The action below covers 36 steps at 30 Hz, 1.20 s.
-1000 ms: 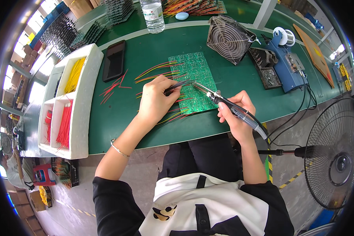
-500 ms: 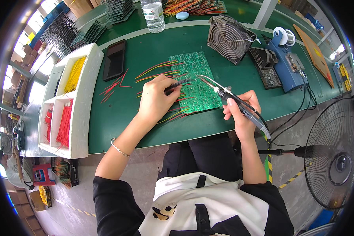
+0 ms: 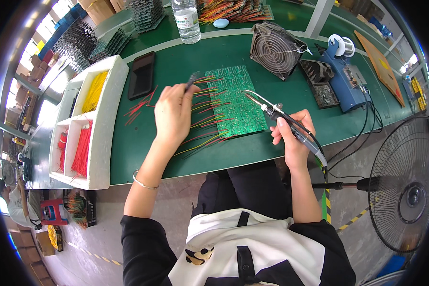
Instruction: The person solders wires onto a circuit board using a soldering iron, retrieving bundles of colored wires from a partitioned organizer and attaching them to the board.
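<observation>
A green circuit board panel (image 3: 238,105) lies on the green table, with red, yellow and black wires (image 3: 205,121) sticking out from its left side. My left hand (image 3: 172,112) is left of the panel, fingers closed on a bundle of black wires (image 3: 191,81); its blurred ends show above the fingertips. My right hand (image 3: 295,138), right of the panel, grips a soldering iron (image 3: 283,119) with a thin metal feed tube alongside. The iron's tip points up and left over the panel's right part; whether it touches cannot be made out.
A white foam box (image 3: 105,138) of red and yellow wires stands left, near a phone (image 3: 141,76) and loose red wires (image 3: 138,108). A square fan (image 3: 276,50), an iron stand (image 3: 321,86) and a blue solder feeder (image 3: 348,78) stand right. A bottle (image 3: 187,24) is behind.
My left hand has moved left and slightly up, off the panel, with the black wires in it. My right hand and the soldering iron have barely moved.
</observation>
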Tool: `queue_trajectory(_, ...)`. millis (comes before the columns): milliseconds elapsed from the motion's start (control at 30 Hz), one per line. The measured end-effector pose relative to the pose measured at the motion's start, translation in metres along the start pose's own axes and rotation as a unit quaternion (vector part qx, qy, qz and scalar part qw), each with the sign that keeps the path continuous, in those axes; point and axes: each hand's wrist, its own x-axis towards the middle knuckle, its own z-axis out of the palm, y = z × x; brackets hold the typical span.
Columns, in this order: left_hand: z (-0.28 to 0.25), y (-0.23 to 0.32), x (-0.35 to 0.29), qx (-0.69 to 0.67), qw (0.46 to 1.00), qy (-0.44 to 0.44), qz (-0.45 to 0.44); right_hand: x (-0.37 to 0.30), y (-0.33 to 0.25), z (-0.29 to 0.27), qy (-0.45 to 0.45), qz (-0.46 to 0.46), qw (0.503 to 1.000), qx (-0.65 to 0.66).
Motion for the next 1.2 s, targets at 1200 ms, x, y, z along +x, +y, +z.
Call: queue_trajectory(1200,0.013,0.050,-0.059,-0.091,0.984,0.020,-0.154,-0.020,-0.005,-0.014,-0.051,0.027,0.998,-0.016)
